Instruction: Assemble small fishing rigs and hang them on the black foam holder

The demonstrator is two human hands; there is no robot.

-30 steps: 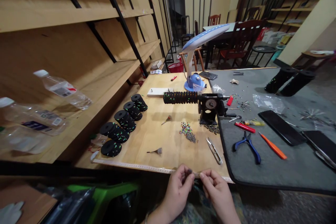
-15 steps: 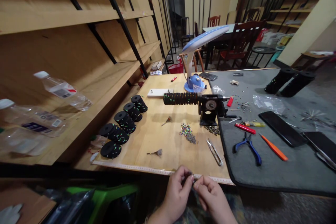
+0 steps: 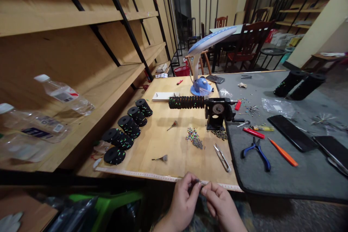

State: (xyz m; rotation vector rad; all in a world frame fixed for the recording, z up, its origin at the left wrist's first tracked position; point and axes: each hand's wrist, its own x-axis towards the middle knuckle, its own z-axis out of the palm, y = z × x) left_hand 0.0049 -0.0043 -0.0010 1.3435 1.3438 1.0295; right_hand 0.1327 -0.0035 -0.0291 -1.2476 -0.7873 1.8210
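My left hand [image 3: 182, 200] and my right hand [image 3: 221, 203] meet at the front edge of the wooden table. Both are pinched, fingertips almost touching, around something too small to make out. Just beyond them lie a pile of tiny coloured and grey beads [image 3: 194, 137] and a pair of thread snips [image 3: 222, 157]. Two small feathery bundles on thin stems lie to the left: a grey one [image 3: 163, 158] and a reddish-grey one [image 3: 173, 125]. Behind the beads stands a black hand-cranked winder [image 3: 216, 110], carrying a row of ridged black foam spools [image 3: 186, 102].
Several black foam spools [image 3: 126, 125] line the table's left side. A blue desk lamp [image 3: 201, 86] stands at the back. On the grey mat [image 3: 244, 174] lie blue pliers [image 3: 257, 154], an orange-handled tool [image 3: 284, 153] and dark phones [image 3: 290, 133]. Bottles [image 3: 67, 94] rest on the left shelf.
My right fingertips have shifted very slightly, still pinched against the left ones. Nothing on the table has moved.
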